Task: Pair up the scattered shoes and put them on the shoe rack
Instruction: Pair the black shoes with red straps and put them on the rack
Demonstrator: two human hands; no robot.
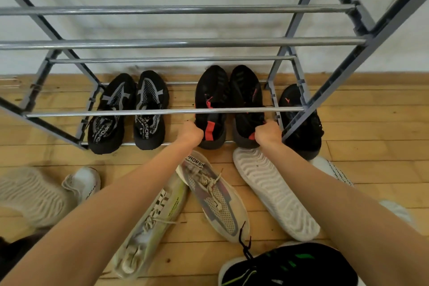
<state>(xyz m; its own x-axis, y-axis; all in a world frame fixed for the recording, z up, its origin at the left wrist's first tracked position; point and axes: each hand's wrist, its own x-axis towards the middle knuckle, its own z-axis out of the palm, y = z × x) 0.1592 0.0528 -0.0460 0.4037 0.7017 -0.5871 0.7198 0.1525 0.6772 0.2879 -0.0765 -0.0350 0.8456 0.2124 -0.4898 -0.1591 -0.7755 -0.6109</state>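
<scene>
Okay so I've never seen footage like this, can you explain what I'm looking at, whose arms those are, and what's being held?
This is one picture from a camera worn on a person's head, looking down at their own bare arms. The left hand and right hand each grip the heel of a black shoe with red accents, the second beside it, on the bottom bars of a grey shoe rack. A black-and-grey pair already sits there. Loose shoes, like an upturned white sole, lie on the wooden floor.

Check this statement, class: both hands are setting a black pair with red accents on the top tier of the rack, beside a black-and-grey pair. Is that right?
Not quite. The head view shows the left hand and right hand holding the black pair with red accents on the bottom tier of the rack, not the top, beside the black-and-grey pair.
</scene>
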